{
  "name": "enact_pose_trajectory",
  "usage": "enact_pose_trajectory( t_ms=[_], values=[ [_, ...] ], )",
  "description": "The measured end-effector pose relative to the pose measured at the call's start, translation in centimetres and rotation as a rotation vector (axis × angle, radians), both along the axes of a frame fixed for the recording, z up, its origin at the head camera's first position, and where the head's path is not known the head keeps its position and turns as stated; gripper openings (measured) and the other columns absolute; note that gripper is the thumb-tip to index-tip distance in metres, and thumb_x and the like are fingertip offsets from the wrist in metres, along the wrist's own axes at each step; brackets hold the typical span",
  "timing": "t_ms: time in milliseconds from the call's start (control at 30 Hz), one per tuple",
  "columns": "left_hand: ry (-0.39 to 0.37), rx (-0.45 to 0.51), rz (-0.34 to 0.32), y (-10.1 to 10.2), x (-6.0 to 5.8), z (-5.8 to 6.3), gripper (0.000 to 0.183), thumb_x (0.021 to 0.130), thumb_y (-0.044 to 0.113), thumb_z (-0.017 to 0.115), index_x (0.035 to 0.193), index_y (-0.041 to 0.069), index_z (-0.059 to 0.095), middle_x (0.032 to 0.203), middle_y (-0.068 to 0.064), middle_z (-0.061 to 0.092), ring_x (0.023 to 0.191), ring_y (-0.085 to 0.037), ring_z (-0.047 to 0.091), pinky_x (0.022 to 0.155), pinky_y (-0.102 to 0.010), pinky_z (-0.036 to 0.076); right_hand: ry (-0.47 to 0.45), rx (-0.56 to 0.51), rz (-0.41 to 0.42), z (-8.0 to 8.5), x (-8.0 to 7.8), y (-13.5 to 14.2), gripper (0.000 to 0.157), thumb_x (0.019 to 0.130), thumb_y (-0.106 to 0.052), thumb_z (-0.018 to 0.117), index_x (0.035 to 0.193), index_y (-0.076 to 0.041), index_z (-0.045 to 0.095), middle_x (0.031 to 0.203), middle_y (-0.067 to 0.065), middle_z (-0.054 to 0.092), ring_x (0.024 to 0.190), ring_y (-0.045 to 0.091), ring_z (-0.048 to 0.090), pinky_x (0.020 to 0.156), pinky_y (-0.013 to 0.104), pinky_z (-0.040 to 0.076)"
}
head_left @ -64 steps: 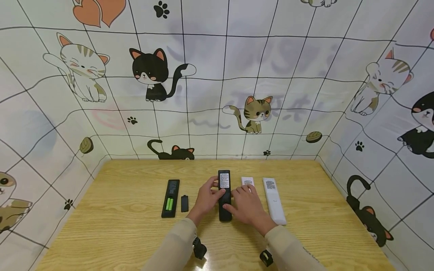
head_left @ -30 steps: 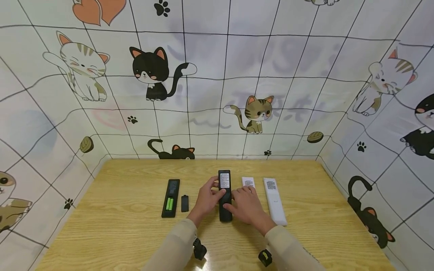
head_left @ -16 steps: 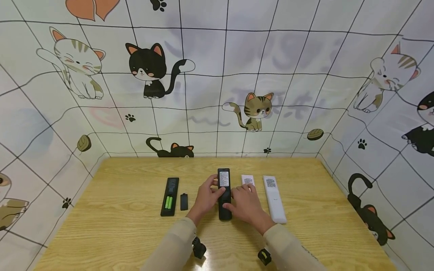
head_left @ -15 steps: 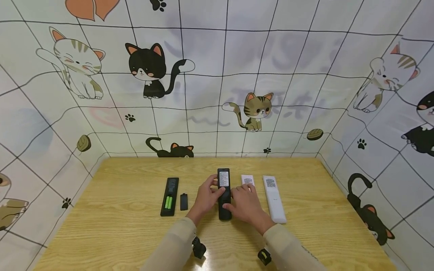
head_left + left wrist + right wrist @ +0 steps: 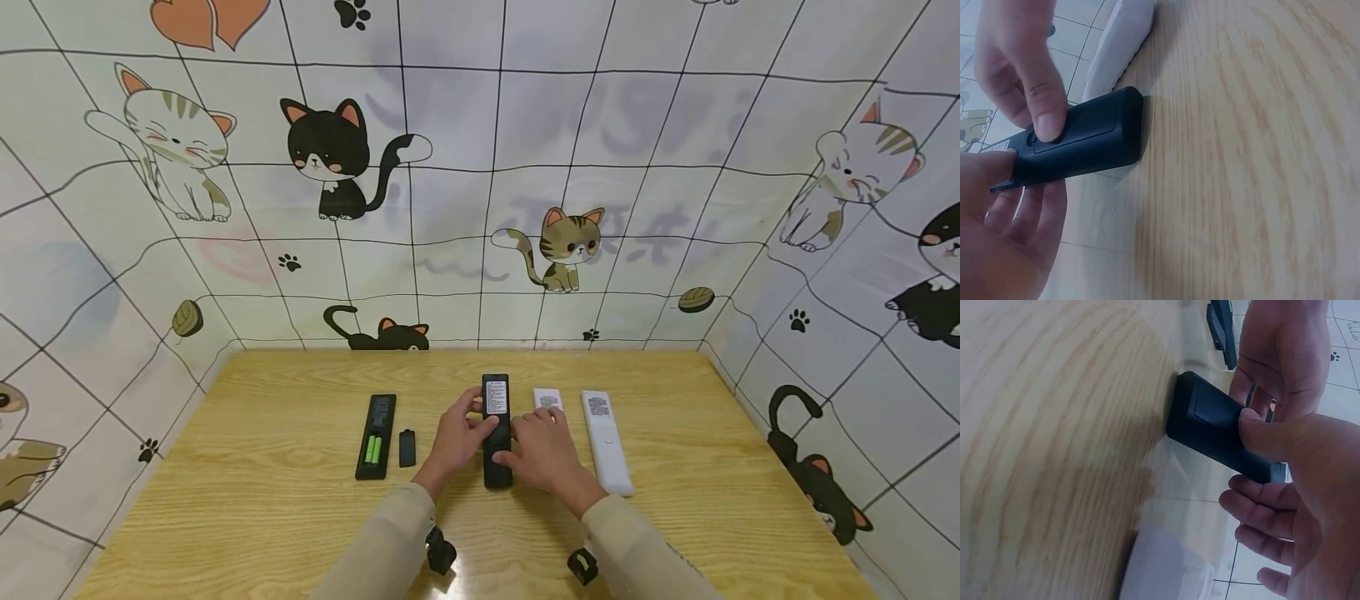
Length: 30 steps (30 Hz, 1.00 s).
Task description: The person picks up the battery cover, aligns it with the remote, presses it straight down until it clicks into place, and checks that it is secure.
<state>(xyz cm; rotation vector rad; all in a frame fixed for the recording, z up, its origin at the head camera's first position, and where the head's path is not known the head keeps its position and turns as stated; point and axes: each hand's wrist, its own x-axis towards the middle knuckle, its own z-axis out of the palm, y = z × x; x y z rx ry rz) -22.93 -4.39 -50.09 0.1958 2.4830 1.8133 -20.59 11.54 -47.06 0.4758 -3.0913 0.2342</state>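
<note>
A black remote control (image 5: 497, 467) is held back side up at the middle of the table, its lower end against the tabletop and its label end raised. My left hand (image 5: 459, 435) grips it from the left, thumb on the back and fingers beneath, as the left wrist view shows. My right hand (image 5: 547, 450) is on its other side. The right thumb (image 5: 1263, 434) presses the battery cover (image 5: 1085, 128) near its latch, while the bent fingers (image 5: 1260, 494) lie by the remote's edge. The cover sits in place; the remote's underside is hidden.
Left of my hands lies another black remote (image 5: 381, 412), its compartment uncovered with green batteries (image 5: 373, 450) inside. A loose battery cover (image 5: 407, 448) lies beside it. A white remote (image 5: 607, 446) lies at right; another white one (image 5: 547, 398) is partly behind my right hand. Patterned cloth walls (image 5: 450, 200) surround the table.
Both hands keep the same hold on the black remote, with the right thumb still on its cover. Only the head view has shifted slightly.
</note>
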Motion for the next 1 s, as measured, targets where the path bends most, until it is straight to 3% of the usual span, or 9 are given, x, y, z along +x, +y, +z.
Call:
enact_pose_trajectory(
  t_ms=[333, 567, 700, 1000],
  values=[
    [0.040, -0.048, 0.003, 0.21, 0.31, 0.38, 0.053, 0.096, 0.017, 0.063, 0.145, 0.014, 0.043, 0.117, -0.014, 0.063, 0.089, -0.020, 0.067, 0.073, -0.031, 0.054, -0.005, -0.048, -0.088, 0.10, -0.50, -0.30, 0.034, 0.079, -0.052, 0.074, 0.079, -0.019, 0.067, 0.067, -0.010, 0.060, 0.088, 0.022, 0.054, 0.103, 0.052, 0.032],
    [0.035, -0.052, 0.011, 0.17, 0.25, 0.03, 0.054, 0.095, 0.019, 0.063, 0.146, 0.016, 0.044, 0.117, -0.013, 0.063, 0.089, -0.020, 0.067, 0.071, -0.028, 0.054, 0.009, -0.046, -0.069, 0.07, -0.34, -0.30, 0.032, 0.081, -0.051, 0.073, 0.078, -0.019, 0.067, 0.066, -0.010, 0.060, 0.085, 0.022, 0.055, 0.102, 0.052, 0.034],
    [0.034, -0.034, 0.002, 0.11, 0.18, -0.07, 0.054, 0.095, 0.018, 0.063, 0.145, 0.015, 0.044, 0.116, -0.013, 0.063, 0.089, -0.020, 0.068, 0.068, -0.028, 0.054, 0.014, -0.018, -0.049, 0.25, -0.14, -0.24, 0.035, 0.082, -0.052, 0.071, 0.081, -0.018, 0.067, 0.071, -0.007, 0.062, 0.091, 0.025, 0.057, 0.103, 0.052, 0.035],
    [0.038, -0.041, -0.002, 0.10, 0.36, 0.52, 0.049, 0.097, 0.018, 0.061, 0.144, 0.016, 0.045, 0.116, -0.012, 0.062, 0.091, -0.019, 0.068, 0.067, -0.028, 0.053, 0.044, 0.026, -0.011, 0.24, 0.11, 0.56, 0.047, 0.084, -0.060, 0.065, 0.101, -0.017, 0.071, 0.100, -0.001, 0.071, 0.111, 0.029, 0.057, 0.105, 0.051, 0.033]
  ],
)
